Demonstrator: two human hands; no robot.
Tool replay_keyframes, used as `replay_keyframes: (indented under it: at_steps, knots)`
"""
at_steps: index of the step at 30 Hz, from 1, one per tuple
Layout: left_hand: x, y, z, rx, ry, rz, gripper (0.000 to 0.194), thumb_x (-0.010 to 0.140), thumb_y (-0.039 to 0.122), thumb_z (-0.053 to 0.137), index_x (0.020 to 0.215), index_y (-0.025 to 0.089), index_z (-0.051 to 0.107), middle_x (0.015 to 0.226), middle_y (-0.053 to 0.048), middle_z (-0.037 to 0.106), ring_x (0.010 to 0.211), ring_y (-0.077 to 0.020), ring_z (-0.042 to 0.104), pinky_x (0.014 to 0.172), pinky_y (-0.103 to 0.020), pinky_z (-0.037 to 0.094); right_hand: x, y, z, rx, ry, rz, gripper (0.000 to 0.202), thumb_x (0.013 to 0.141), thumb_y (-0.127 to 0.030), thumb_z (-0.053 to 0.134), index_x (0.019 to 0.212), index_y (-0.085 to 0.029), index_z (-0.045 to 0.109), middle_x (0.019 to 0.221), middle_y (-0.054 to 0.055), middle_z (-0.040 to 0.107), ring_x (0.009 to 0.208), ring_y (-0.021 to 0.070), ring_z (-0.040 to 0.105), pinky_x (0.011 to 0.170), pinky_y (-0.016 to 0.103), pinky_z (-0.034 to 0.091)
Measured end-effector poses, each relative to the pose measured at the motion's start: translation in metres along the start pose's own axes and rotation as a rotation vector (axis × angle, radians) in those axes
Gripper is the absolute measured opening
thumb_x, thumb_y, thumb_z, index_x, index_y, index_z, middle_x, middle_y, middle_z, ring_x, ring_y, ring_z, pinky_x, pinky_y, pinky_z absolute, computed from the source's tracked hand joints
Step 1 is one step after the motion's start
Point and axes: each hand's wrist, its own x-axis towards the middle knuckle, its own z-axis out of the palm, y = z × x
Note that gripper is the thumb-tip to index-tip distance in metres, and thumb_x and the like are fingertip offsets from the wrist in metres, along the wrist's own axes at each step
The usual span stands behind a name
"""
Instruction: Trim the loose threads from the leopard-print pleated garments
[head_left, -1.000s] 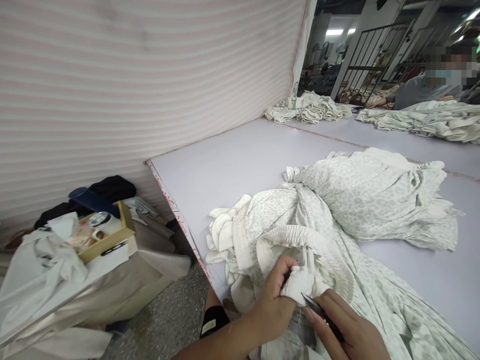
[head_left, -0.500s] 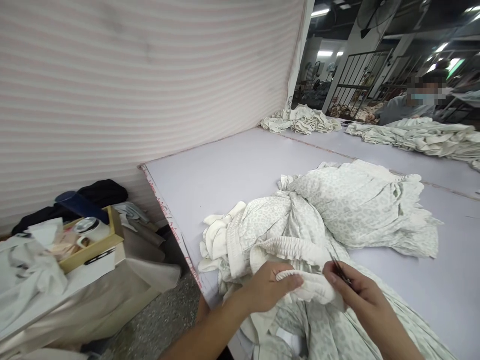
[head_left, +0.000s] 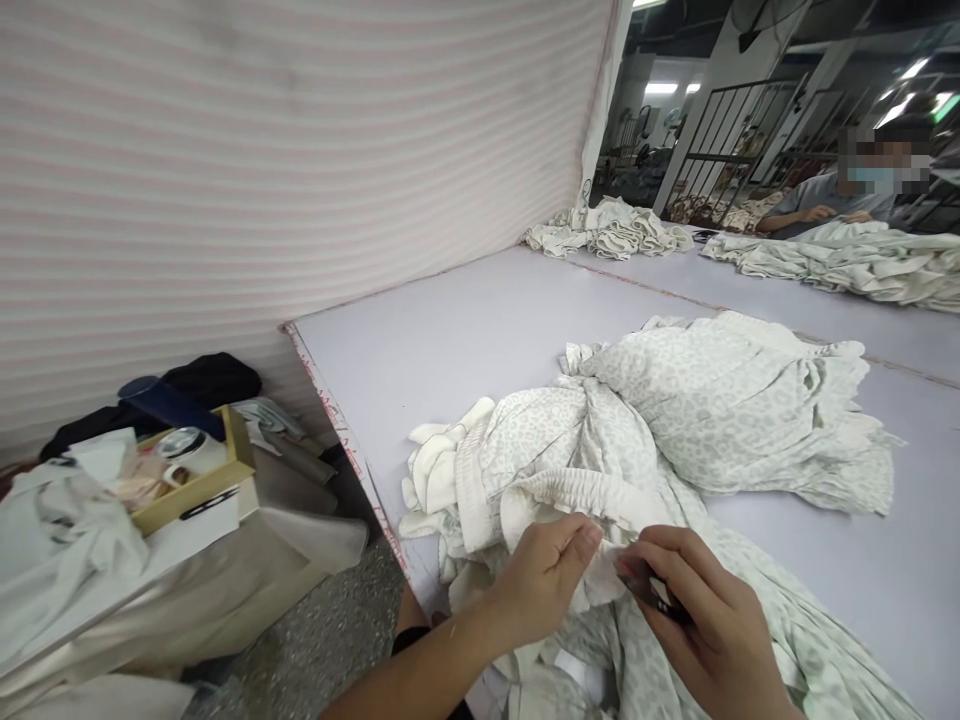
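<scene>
Pale green leopard-print garments with white ribbed edges lie bunched on the light table. My left hand is closed on the white ribbed band of the nearest garment, thumb on top. Just right of it, my right hand is closed around a small dark metal tool, likely thread snips, its tip at the band. The tool's blades are mostly hidden by my fingers.
More garments lie in piles at the table's far side and far right, where a person sits. A yellow box with a white jar and dark blue cylinder stands at the left. Striped fabric hangs behind.
My right hand has moved left and turned, bringing the dark tool nearer my left hand. My left hand has tightened into a fist over the band. The view has shifted slightly.
</scene>
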Motion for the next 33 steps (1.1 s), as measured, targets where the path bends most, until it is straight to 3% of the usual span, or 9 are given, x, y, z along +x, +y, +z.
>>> replay_keyframes:
  at_steps: [3,5,7,10,14,27,33]
  knots:
    - [0.0,0.0,-0.001,-0.033,0.028,-0.013,0.048,0.09,0.062,0.029,0.064,0.021,0.031,0.058,0.007,0.024,0.053,-0.0103,0.024,0.051,-0.027,0.023,-0.001,-0.012,-0.008,0.163,-0.169,-0.002,0.012,0.088,-0.014,0.047,0.089,-0.025,0.053,0.081,0.003,0.058,0.065,0.0131,0.06,0.055,0.02,0.048]
    - [0.001,0.0,-0.001,-0.055,0.032,-0.019,0.048,0.089,0.062,0.03,0.064,0.022,0.03,0.058,0.007,0.024,0.053,-0.01,0.024,0.051,-0.027,0.023,-0.005,-0.017,-0.013,0.164,-0.251,0.046,0.004,0.089,-0.024,0.054,0.086,-0.025,0.055,0.08,0.003,0.061,0.066,0.0138,0.062,0.055,0.019,0.05]
    - [0.001,0.002,-0.001,-0.069,0.03,-0.021,0.048,0.089,0.063,0.03,0.064,0.022,0.03,0.058,0.007,0.024,0.053,-0.01,0.024,0.051,-0.027,0.023,-0.01,-0.017,-0.014,0.031,-0.179,0.104,0.013,0.09,-0.037,0.055,0.089,-0.024,0.057,0.084,0.004,0.063,0.066,0.0139,0.064,0.054,0.019,0.05]
    - [0.001,0.005,-0.001,-0.073,0.023,-0.022,0.049,0.088,0.064,0.031,0.063,0.022,0.03,0.057,0.007,0.025,0.053,-0.0099,0.024,0.051,-0.027,0.023,-0.015,-0.01,-0.013,-0.267,-0.004,0.142,0.028,0.095,-0.047,0.044,0.093,-0.023,0.058,0.087,0.003,0.063,0.046,0.0078,0.057,0.04,0.018,0.042]
    - [0.0,0.007,-0.001,-0.059,0.021,-0.022,0.048,0.09,0.061,0.031,0.063,0.021,0.031,0.056,0.007,0.026,0.052,-0.01,0.024,0.052,-0.027,0.024,-0.014,-0.004,-0.012,-0.527,-0.009,0.032,0.032,0.099,-0.045,0.036,0.095,-0.02,0.055,0.087,0.003,0.065,0.037,0.0057,0.052,0.036,0.021,0.034]
    - [-0.002,0.009,-0.001,0.021,-0.011,0.007,0.046,0.092,0.058,0.028,0.064,0.021,0.031,0.057,0.006,0.027,0.052,-0.0105,0.026,0.051,-0.027,0.023,-0.009,-0.009,-0.011,-0.581,-0.049,-0.071,0.033,0.1,-0.039,0.034,0.087,-0.017,0.056,0.082,0.005,0.064,0.035,0.0069,0.044,0.038,0.024,0.03]
    - [-0.002,0.01,-0.001,0.035,0.01,0.029,0.041,0.093,0.049,0.03,0.063,0.021,0.03,0.056,0.006,0.027,0.053,-0.0109,0.028,0.052,-0.027,0.023,-0.01,-0.013,-0.012,-0.519,-0.134,-0.117,0.032,0.101,-0.035,0.033,0.085,-0.02,0.057,0.077,0.002,0.062,0.049,0.0092,0.057,0.043,0.021,0.035]
